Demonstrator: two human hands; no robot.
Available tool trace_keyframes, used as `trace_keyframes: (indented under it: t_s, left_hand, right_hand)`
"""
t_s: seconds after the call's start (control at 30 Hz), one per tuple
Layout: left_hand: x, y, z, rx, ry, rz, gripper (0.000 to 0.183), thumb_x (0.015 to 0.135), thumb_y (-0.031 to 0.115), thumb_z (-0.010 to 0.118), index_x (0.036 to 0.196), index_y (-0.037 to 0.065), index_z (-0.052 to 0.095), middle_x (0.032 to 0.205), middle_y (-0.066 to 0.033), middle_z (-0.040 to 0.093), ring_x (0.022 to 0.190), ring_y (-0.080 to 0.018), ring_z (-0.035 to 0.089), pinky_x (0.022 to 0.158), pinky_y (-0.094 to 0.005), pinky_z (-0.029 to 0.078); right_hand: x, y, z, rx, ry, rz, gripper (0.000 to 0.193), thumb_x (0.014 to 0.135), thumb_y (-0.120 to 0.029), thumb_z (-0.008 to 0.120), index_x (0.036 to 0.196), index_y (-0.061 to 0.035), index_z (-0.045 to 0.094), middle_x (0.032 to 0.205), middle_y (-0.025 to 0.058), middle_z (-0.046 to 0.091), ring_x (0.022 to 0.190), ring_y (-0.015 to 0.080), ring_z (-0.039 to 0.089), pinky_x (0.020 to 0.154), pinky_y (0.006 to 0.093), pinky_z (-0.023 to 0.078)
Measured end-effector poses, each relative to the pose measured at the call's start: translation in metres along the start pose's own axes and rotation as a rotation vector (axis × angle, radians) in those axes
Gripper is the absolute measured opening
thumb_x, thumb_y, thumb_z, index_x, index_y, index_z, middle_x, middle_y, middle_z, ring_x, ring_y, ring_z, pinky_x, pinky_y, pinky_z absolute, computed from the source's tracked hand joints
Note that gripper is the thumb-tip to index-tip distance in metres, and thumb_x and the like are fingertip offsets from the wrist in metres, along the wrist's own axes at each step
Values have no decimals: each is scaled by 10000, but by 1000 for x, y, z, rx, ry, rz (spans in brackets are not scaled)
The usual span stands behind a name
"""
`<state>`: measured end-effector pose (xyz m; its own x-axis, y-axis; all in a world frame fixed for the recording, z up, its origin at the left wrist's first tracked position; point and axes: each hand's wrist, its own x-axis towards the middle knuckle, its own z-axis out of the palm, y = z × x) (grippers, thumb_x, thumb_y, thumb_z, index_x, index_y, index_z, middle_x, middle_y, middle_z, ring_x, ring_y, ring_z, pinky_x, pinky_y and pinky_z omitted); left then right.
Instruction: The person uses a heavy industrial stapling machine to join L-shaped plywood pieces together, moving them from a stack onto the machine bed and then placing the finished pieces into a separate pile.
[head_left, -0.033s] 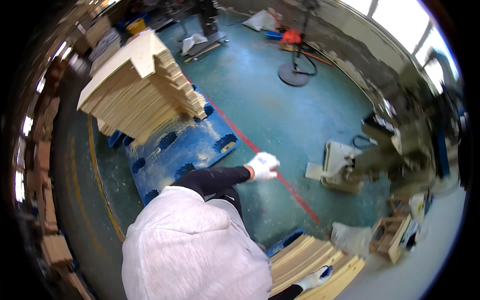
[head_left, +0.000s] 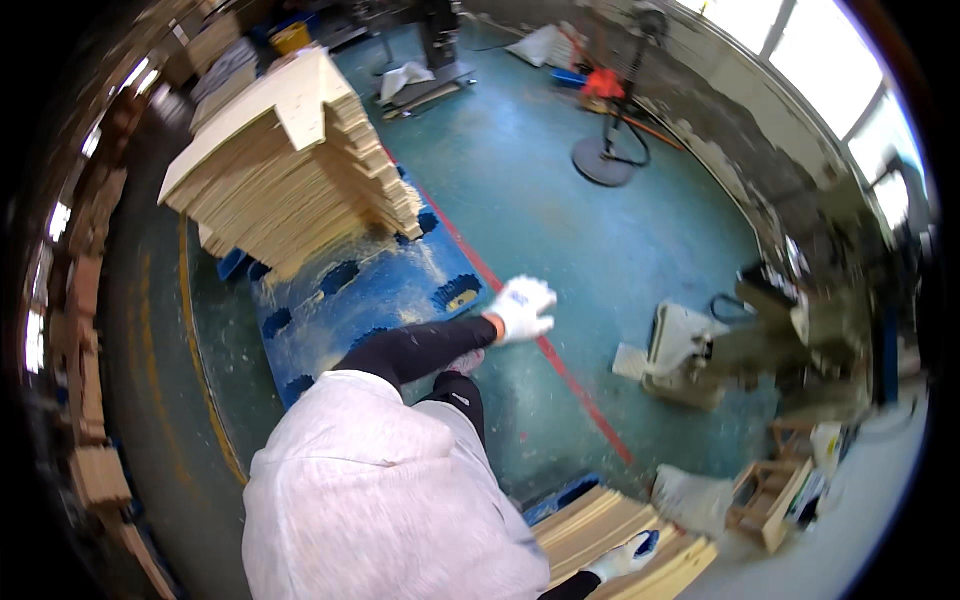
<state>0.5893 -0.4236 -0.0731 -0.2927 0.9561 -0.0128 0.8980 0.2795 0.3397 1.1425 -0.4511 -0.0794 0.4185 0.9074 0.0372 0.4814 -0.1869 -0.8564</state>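
Note:
My left hand [head_left: 522,309], in a white work glove, reaches out over the green floor. Its fingers are spread and nothing is in them. At the lower right, my right hand [head_left: 622,559] rests at the top of a stack of pale wooden boards [head_left: 590,528]. Its white glove shows a blue patch on the palm side; the hand looks open, though the fingers are small and partly hidden. A blue pallet [head_left: 563,497] shows at the edge of that stack. Nearest my left hand, on its left, lies a larger blue pallet [head_left: 400,290] strewn with sawdust.
A tall stack of cut wooden panels [head_left: 290,170] stands on the larger pallet. A round-based stand [head_left: 604,163] is at the back. To the right are a green machine [head_left: 780,335], a small wooden frame [head_left: 768,503] and a pale sack [head_left: 690,498]. A red line [head_left: 580,385] crosses the floor.
My left hand has risen slightly in the view and its fingers have spread wider. The view has shifted a little; my right hand stays at the board stack.

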Motion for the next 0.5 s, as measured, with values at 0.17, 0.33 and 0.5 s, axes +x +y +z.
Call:
trace_keyframes:
  t_s: [0.17,0.33,0.5]
  left_hand:
    - [60,-280,-254,508,747,-639,798,836,584,628,1475,140,448,1571,-266,332,1467,-454,267,1202,-564,162]
    - [-31,-401,-375,345,254,-1387,1078,771,576,739,1613,198,182,1665,-233,38,1493,-506,160,1173,-632,203]
    - [-85,-440,-340,-171,576,-1306,1174,711,398,840,1604,82,147,1646,-286,32,1488,-426,259,1199,-402,284]
  right_hand:
    - [-30,-140,218,87,-458,-156,282,995,-102,604,1217,71,613,1159,124,656,1021,202,620,923,326,503]
    - [-76,-266,359,203,-907,-128,244,1001,-86,591,1210,37,616,1081,67,657,923,134,621,851,288,517]
    - [-123,-372,481,278,-1295,-263,266,1003,-83,594,1236,46,587,1124,82,654,972,153,627,910,307,522]
